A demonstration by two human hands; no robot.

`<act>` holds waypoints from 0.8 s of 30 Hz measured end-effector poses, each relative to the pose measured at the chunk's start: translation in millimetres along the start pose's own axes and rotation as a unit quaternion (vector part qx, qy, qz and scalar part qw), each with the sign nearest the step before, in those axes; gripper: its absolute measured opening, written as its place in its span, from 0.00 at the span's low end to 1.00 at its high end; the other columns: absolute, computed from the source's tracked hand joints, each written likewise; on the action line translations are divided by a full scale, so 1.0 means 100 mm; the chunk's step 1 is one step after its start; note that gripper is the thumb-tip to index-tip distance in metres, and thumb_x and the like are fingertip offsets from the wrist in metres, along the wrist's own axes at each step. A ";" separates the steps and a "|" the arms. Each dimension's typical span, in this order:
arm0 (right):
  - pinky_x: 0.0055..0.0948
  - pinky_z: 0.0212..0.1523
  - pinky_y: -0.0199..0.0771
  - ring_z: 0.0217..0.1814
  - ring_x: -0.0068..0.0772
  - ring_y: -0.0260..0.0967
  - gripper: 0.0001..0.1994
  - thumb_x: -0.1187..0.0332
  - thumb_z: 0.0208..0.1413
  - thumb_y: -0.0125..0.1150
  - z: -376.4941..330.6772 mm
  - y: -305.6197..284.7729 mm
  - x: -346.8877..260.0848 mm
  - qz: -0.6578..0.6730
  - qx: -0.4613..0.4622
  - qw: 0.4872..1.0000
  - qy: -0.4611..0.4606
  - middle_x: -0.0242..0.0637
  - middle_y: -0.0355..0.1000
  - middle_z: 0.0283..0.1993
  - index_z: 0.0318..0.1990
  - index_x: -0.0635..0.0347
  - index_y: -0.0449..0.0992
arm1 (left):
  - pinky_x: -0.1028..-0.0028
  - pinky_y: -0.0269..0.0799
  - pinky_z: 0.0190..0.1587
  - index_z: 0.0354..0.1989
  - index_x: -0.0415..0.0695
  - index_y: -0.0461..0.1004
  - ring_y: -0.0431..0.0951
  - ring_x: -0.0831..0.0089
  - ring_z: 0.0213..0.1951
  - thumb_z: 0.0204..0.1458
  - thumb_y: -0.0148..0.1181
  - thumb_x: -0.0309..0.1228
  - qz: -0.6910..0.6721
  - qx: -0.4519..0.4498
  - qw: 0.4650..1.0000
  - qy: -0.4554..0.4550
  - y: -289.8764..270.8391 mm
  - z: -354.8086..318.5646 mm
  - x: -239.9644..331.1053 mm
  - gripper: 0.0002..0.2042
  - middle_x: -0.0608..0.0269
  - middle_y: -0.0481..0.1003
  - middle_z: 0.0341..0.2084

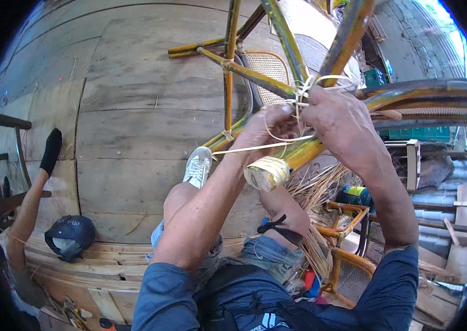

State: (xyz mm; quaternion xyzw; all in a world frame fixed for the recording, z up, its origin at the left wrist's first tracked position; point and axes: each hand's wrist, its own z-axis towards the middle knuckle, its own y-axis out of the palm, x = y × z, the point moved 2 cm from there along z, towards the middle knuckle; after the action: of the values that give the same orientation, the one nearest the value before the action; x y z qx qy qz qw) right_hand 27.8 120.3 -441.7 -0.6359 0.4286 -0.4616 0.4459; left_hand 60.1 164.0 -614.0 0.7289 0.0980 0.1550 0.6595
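A rattan chair frame (261,80) of thick yellow-brown poles stands tilted in front of me. Pale rattan strip (302,91) is wound round the joint where several poles meet, and a loose loop of it curls between my hands. My left hand (271,124) is closed on the strip just below the joint, its fingertips partly hidden. Bent over the other side of the joint, my right hand (335,113) pinches the strip against the poles. The near pole's cut end has a strip binding (275,167) round it, below my left wrist.
Loose rattan strips (322,190) hang beside my knee, near small woven chairs (352,262). At left are a dark wooden chair (10,165), another person's leg (32,207), a dark cap (70,237) on a plank ledge, and pliers (72,311).
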 end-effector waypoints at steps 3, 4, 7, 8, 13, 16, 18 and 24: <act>0.36 0.35 0.66 0.36 0.41 0.67 0.11 0.74 0.43 0.53 -0.06 -0.07 0.08 0.076 0.004 0.997 0.011 0.39 0.65 0.31 0.37 0.58 0.74 | 0.78 0.70 0.32 0.34 0.42 0.70 0.74 0.77 0.29 0.53 0.54 0.33 0.058 0.069 0.994 0.063 -0.06 -0.02 0.08 0.08 0.64 0.75 0.28; 0.31 0.36 0.68 0.36 0.37 0.69 0.13 0.76 0.46 0.53 -0.10 -0.11 0.11 0.117 0.017 0.993 0.020 0.39 0.68 0.33 0.42 0.60 0.71 | 0.76 0.71 0.33 0.33 0.43 0.69 0.74 0.75 0.28 0.53 0.54 0.33 0.055 0.058 0.993 0.085 -0.06 -0.02 0.10 0.07 0.64 0.74 0.27; 0.25 0.36 0.68 0.36 0.30 0.69 0.12 0.77 0.48 0.54 -0.37 -0.20 0.21 0.266 0.066 0.956 0.108 0.40 0.69 0.35 0.43 0.64 0.71 | 0.74 0.71 0.34 0.31 0.43 0.69 0.74 0.74 0.28 0.52 0.54 0.33 -0.004 0.022 0.994 0.111 -0.04 0.00 0.13 0.07 0.64 0.73 0.26; 0.22 0.34 0.67 0.33 0.25 0.67 0.10 0.77 0.51 0.54 -0.46 -0.23 0.22 0.256 0.128 0.956 0.065 0.38 0.69 0.33 0.42 0.66 0.71 | 0.74 0.71 0.35 0.30 0.43 0.68 0.73 0.73 0.28 0.53 0.53 0.32 0.004 0.009 0.993 0.118 -0.02 0.02 0.14 0.06 0.64 0.72 0.25; 0.23 0.31 0.68 0.28 0.24 0.67 0.08 0.76 0.51 0.55 -1.07 0.13 0.22 0.382 0.231 0.872 0.203 0.34 0.71 0.30 0.39 0.64 0.73 | 0.76 0.71 0.35 0.28 0.44 0.68 0.69 0.77 0.25 0.52 0.55 0.35 -0.029 -0.008 0.995 0.098 0.02 0.06 0.24 0.08 0.69 0.68 0.19; 0.18 0.28 0.66 0.26 0.15 0.63 0.07 0.75 0.53 0.55 -1.36 0.73 0.13 0.559 0.236 0.718 0.340 0.29 0.69 0.28 0.40 0.63 0.73 | 0.80 0.64 0.31 0.32 0.40 0.69 0.64 0.82 0.24 0.52 0.55 0.32 0.505 0.106 0.813 0.269 -0.02 0.00 0.43 0.07 0.69 0.67 0.19; 0.17 0.28 0.65 0.25 0.15 0.62 0.07 0.74 0.54 0.53 -1.47 1.18 0.00 0.606 0.205 0.666 0.383 0.29 0.69 0.26 0.40 0.63 0.74 | 0.80 0.65 0.30 0.32 0.40 0.69 0.65 0.81 0.25 0.52 0.55 0.30 0.614 0.124 0.731 0.269 -0.07 -0.07 0.47 0.07 0.68 0.67 0.20; 0.17 0.27 0.66 0.24 0.15 0.63 0.08 0.70 0.57 0.51 -1.48 2.21 -0.85 0.697 0.092 0.578 0.415 0.28 0.69 0.27 0.40 0.62 0.73 | 0.75 0.68 0.27 0.31 0.43 0.68 0.68 0.76 0.22 0.54 0.51 0.31 0.390 0.191 0.878 0.202 -0.18 0.01 0.42 0.05 0.69 0.67 0.20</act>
State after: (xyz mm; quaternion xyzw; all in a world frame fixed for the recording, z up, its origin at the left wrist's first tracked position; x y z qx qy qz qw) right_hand -162.6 124.4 -645.9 0.1635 0.8331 -0.2594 0.4604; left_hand 101.1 179.4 -627.7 0.7730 -0.0352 0.5217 0.3592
